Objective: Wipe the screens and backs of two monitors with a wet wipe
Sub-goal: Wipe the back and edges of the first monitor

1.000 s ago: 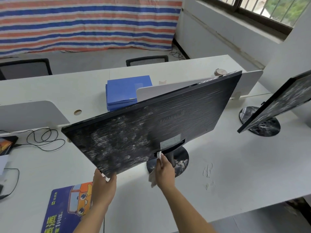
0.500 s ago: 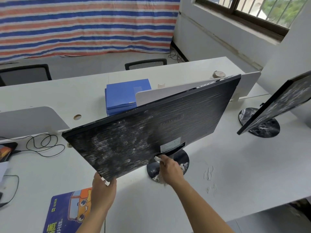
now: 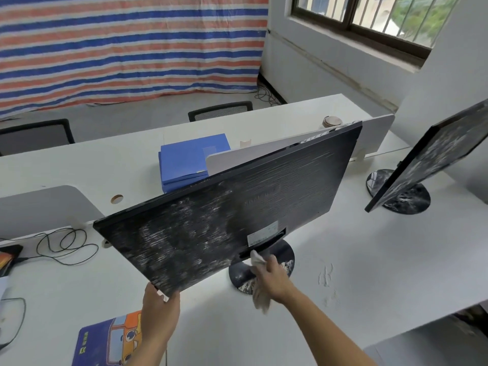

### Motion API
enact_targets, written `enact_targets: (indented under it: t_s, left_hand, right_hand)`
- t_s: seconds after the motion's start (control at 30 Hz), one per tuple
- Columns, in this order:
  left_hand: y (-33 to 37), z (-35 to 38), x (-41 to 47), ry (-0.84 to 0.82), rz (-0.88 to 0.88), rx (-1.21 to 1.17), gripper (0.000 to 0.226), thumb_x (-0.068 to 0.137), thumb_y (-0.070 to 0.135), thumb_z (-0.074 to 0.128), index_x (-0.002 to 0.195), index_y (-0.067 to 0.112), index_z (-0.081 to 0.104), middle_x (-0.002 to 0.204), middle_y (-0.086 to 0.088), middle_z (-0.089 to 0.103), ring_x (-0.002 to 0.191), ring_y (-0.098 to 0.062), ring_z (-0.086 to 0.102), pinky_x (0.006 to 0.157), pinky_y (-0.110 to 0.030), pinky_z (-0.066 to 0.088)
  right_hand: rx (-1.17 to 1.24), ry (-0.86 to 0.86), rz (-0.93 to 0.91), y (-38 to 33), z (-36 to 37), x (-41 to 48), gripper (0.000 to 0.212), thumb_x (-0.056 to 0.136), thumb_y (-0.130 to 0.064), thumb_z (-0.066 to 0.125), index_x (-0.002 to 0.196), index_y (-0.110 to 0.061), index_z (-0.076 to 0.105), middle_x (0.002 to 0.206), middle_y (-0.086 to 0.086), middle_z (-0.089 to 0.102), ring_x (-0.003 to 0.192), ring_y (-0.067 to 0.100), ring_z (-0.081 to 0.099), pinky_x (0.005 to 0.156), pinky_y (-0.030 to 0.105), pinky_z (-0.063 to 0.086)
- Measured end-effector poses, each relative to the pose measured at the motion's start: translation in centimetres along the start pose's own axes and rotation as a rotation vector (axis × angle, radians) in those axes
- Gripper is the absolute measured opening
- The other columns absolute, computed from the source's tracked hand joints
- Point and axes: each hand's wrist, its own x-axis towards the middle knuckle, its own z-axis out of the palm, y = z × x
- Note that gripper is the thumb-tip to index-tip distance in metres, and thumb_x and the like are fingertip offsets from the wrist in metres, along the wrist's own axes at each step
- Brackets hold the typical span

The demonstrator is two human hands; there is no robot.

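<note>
The nearer monitor [image 3: 237,220] is tilted with its back turned toward the camera, standing on the white desk [image 3: 383,247]. Its lower left corner is gripped by the left hand [image 3: 161,310], thumb on the back panel and fingers curled under the edge. The wet wipe [image 3: 256,258] is held crumpled in the right hand [image 3: 274,281], whose fingers are closed round it. The wipe is pressed at the bottom edge of the panel, just below the white label and beside the stand neck, and a loose tail of it is seen hanging below the wrist.

The back panel is black, with a fine horizontal grain. Its left half is streaked with whitish smears, while the right half looks darker and cleaner. The round base [image 3: 286,256] is glossy black and marked with white blotches. The second monitor [image 3: 435,159] is set well apart to the right, likewise tilted and smeared, on its own round base [image 3: 406,199]. A stack of blue folders [image 3: 190,157] is seen behind the nearer monitor.
</note>
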Motion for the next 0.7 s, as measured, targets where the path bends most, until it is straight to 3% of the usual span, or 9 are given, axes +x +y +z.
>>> enact_targets:
  t_s: [0.07,0.17,0.2,0.27,0.33,0.47,0.57,0.63,0.7]
  left_hand:
    - [0.1,0.0,-0.4,-0.011,-0.011,0.009,0.053,0.094,0.027,0.062,0.139,0.01,0.039,0.143,-0.015,0.047,0.123,-0.038,0.051,0.094,-0.049,0.048]
    - [0.1,-0.4,-1.1,-0.021,-0.017,0.018,0.051,0.095,0.026,0.061,0.139,0.012,0.04,0.142,-0.012,0.049,0.123,-0.035,0.052,0.093,-0.046,0.048]
    - [-0.2,-0.3,-1.0,-0.022,-0.006,0.014,0.049,0.095,0.026,0.06,0.138,0.014,0.042,0.14,-0.011,0.05,0.121,-0.034,0.053,0.092,-0.045,0.048]
    - [-0.8,-0.7,-0.9,-0.054,-0.014,-0.017,0.046,0.092,0.034,0.064,0.132,0.019,0.047,0.132,-0.01,0.056,0.115,-0.033,0.056,0.09,-0.044,0.05]
    - [-1.2,-1.1,-0.6,-0.087,-0.034,-0.039,0.045,0.086,0.046,0.069,0.123,0.027,0.05,0.124,-0.009,0.062,0.109,-0.031,0.06,0.088,-0.046,0.052]
    - [-0.8,-2.3,-0.7,-0.123,0.006,0.027,0.038,0.098,0.022,0.052,0.136,0.02,0.046,0.138,-0.003,0.054,0.125,-0.028,0.05,0.095,-0.04,0.042]
    - [-1.2,-2.5,-0.5,-0.152,0.037,0.064,0.04,0.101,0.022,0.047,0.141,0.018,0.04,0.145,-0.004,0.048,0.132,-0.029,0.045,0.102,-0.042,0.041]
    - [-1.3,-2.5,-0.5,-0.148,0.046,0.066,0.04,0.102,0.021,0.046,0.141,0.019,0.038,0.146,-0.004,0.048,0.132,-0.029,0.045,0.102,-0.042,0.042]
    - [-1.6,-2.6,-0.5,-0.15,0.051,0.063,0.038,0.103,0.021,0.043,0.141,0.02,0.039,0.142,-0.005,0.05,0.125,-0.029,0.05,0.096,-0.041,0.046]
  right_hand:
    - [0.237,0.142,0.033,-0.3,2.2,-0.3,0.047,0.096,-0.054,0.045,0.104,-0.008,0.05,0.105,0.015,0.062,0.09,0.027,0.065,0.07,0.037,0.053]
    - [0.281,0.359,-0.05,-2.0,6.2,0.0,0.02,0.097,-0.016,0.045,0.086,-0.006,0.058,0.09,0.017,0.062,0.076,0.024,0.057,0.069,0.036,0.048]
    - [0.253,0.28,-0.108,-3.4,7.5,-0.5,0.018,0.096,-0.013,0.047,0.091,-0.005,0.062,0.094,0.016,0.063,0.079,0.021,0.055,0.073,0.032,0.047]
    - [0.081,-0.061,-0.259,-5.8,10.6,-1.7,0.02,0.092,-0.012,0.049,0.098,-0.009,0.068,0.098,0.014,0.064,0.085,0.018,0.054,0.076,0.023,0.042]
    - [0.006,-0.187,-0.332,-6.5,13.1,-2.2,0.018,0.086,-0.012,0.048,0.088,-0.013,0.066,0.091,0.013,0.062,0.081,0.02,0.053,0.07,0.026,0.04]
    - [0.395,-0.031,-0.045,-4.4,12.0,-2.1,0.024,0.092,-0.019,0.045,0.095,-0.01,0.067,0.087,0.002,0.068,0.076,0.014,0.061,0.068,0.025,0.048]
    - [0.639,0.315,0.17,-3.0,8.8,-1.5,0.022,0.098,-0.012,0.043,0.081,-0.01,0.056,0.077,0.002,0.059,0.072,0.018,0.053,0.063,0.028,0.042]
    - [0.627,0.537,0.221,-3.0,8.3,-0.3,0.021,0.099,-0.007,0.042,0.081,-0.01,0.053,0.078,0.004,0.057,0.074,0.021,0.055,0.062,0.031,0.039]
    - [0.567,0.506,0.158,-4.0,9.7,0.6,0.021,0.095,0.001,0.041,0.081,-0.002,0.056,0.079,0.01,0.063,0.071,0.018,0.06,0.064,0.028,0.042]
